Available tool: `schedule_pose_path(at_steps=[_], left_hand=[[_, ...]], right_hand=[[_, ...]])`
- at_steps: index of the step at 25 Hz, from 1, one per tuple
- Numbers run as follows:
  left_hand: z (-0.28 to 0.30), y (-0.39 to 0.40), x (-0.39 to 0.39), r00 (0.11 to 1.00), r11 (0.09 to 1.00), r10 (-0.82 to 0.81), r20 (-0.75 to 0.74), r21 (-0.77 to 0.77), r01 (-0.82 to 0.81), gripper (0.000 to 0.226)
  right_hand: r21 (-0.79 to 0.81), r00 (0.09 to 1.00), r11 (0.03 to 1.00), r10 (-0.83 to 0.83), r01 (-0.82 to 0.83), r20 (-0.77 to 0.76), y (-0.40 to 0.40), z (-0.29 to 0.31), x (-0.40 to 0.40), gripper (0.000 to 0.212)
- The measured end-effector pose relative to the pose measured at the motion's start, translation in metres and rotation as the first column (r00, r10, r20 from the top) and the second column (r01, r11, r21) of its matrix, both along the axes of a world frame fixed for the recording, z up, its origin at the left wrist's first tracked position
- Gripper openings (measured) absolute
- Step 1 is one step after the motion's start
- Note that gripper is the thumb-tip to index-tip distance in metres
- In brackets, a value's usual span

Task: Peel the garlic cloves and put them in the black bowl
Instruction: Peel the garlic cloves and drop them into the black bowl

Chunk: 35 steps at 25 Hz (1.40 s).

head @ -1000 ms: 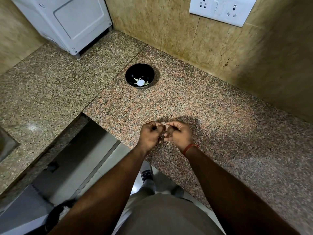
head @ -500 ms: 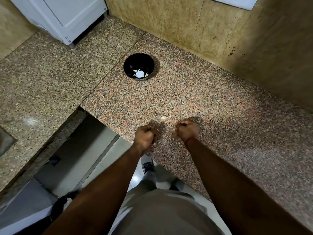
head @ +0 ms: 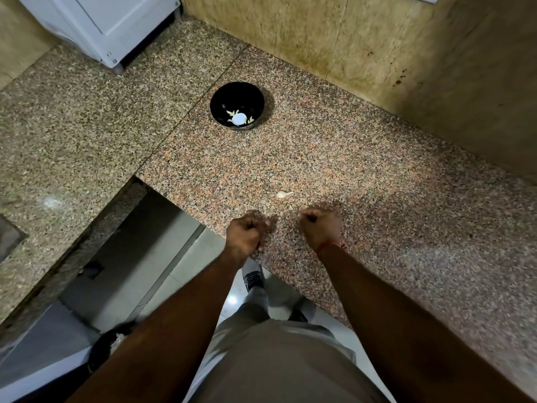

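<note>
A black bowl (head: 232, 94) stands on the granite counter (head: 363, 170) at the back, with pale peeled garlic cloves (head: 239, 118) in its bottom. One whitish garlic clove (head: 284, 194) lies alone on the counter, just beyond my hands. My left hand (head: 245, 231) is a closed fist near the counter's front edge, a little left of the clove. My right hand (head: 321, 225), with a red thread at the wrist, is also a closed fist, just right of the clove. Neither hand touches the clove, and I see nothing held in either fist.
A white appliance (head: 101, 24) stands at the back left, and a tiled wall (head: 319, 33) runs behind the counter. The counter's front edge drops to the floor (head: 130, 251) on my left. A sink corner (head: 8, 239) shows at the far left.
One second ago both hands were together, pinching the clove. They have since parted and pulled back, and the clove now lies on the counter.
</note>
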<state>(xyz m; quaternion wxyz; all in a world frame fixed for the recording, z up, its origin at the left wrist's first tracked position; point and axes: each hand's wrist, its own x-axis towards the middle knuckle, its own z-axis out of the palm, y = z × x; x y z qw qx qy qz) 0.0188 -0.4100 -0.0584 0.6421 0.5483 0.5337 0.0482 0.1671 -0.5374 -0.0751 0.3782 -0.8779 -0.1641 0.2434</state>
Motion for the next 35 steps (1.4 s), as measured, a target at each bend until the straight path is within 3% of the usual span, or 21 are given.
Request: schedule_pose_path(at_steps=[3,6,8,12,18,21,29,32,35], left_hand=[[-0.005,-0.002,-0.004,0.999,0.999,0.041,0.0,0.015,-0.041,0.027],[-0.014,0.0,-0.012,0.998,0.997,0.07,-0.001,0.04,-0.07,0.023],[-0.019,0.002,-0.02,0.999,0.995,0.048,-0.015,0.083,-0.046,0.035],[-0.028,0.007,-0.029,1.0,0.993,0.024,-0.019,0.115,-0.021,0.035],[-0.034,0.013,-0.03,0.999,0.986,-0.041,-0.035,0.158,0.046,0.029],[-0.039,0.017,-0.029,0.993,0.971,-0.091,-0.073,0.215,0.105,0.034],[-0.06,0.029,-0.036,0.979,0.959,-0.162,-0.126,0.215,0.187,0.028],[-0.057,0.031,-0.04,0.99,0.975,-0.13,-0.059,0.176,0.138,0.028],[-0.041,0.033,-0.044,0.995,1.0,0.014,0.1,0.013,-0.016,0.023]], right_hand=[[-0.125,0.93,0.939,0.338,-0.321,0.148,-0.003,0.001,-0.01,0.014],[-0.254,0.856,0.872,0.473,-0.419,0.21,-0.001,0.006,-0.019,0.015],[-0.296,0.84,0.861,0.486,-0.414,0.241,0.001,0.007,-0.021,0.014],[-0.411,0.824,0.81,0.529,-0.418,0.205,0.004,0.006,-0.024,0.016],[-0.271,0.888,0.897,0.409,-0.35,0.21,0.007,-0.004,-0.022,0.014],[-0.277,0.895,0.904,0.39,-0.327,0.218,0.013,-0.007,-0.024,0.014],[-0.611,0.775,0.71,0.587,-0.352,0.236,0.028,0.005,-0.043,0.027],[-0.559,0.822,0.751,0.534,-0.353,0.198,0.03,0.005,-0.049,0.021],[-0.289,0.93,0.902,0.358,-0.321,0.083,0.034,-0.001,-0.055,0.009]])
